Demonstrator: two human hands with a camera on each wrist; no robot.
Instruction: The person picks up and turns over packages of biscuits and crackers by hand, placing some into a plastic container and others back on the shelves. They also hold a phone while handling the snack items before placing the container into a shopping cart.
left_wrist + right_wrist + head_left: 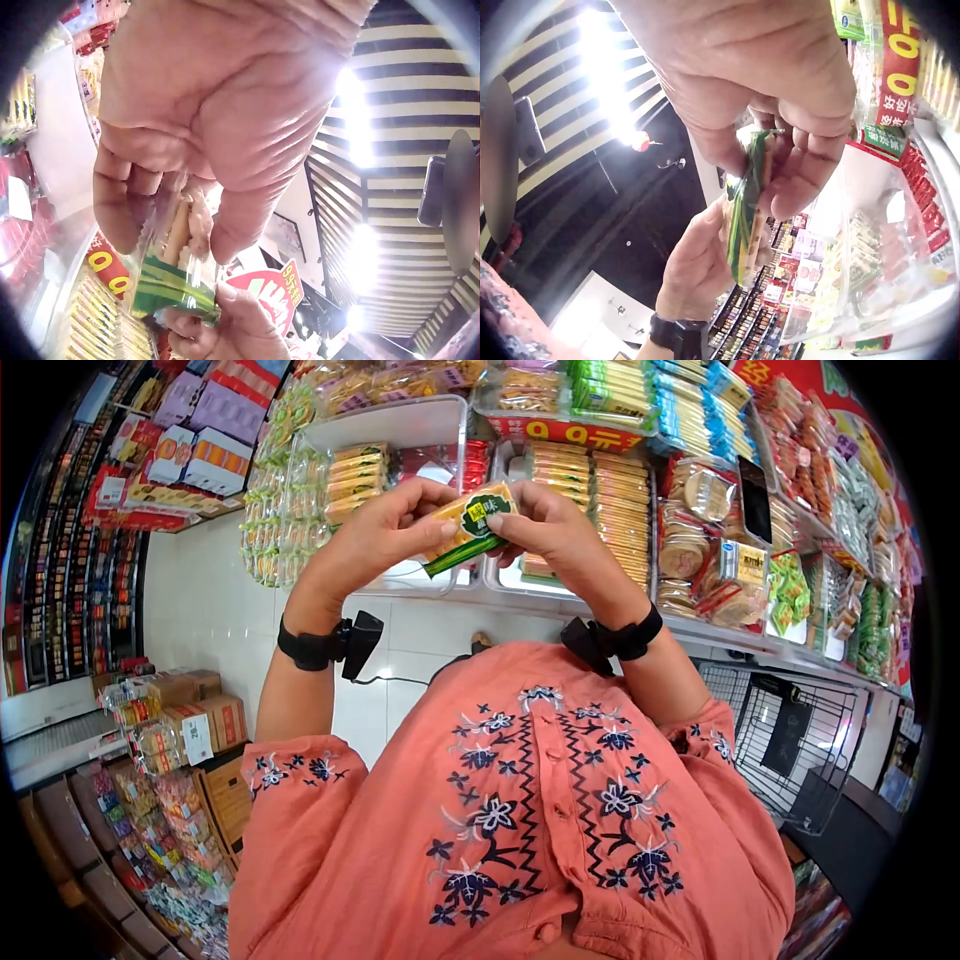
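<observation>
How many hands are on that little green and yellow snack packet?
2. The left hand pinches the snack packet at its left end; the right hand pinches its right end. No other hand shows.

A green-and-yellow snack packet (470,525) is filling the air just before the clear plastic shelf bin (400,425). Left of the bin, white tiled floor (200,610) is lying open; lower right, a black wire trolley (770,760) is blocking.
</observation>
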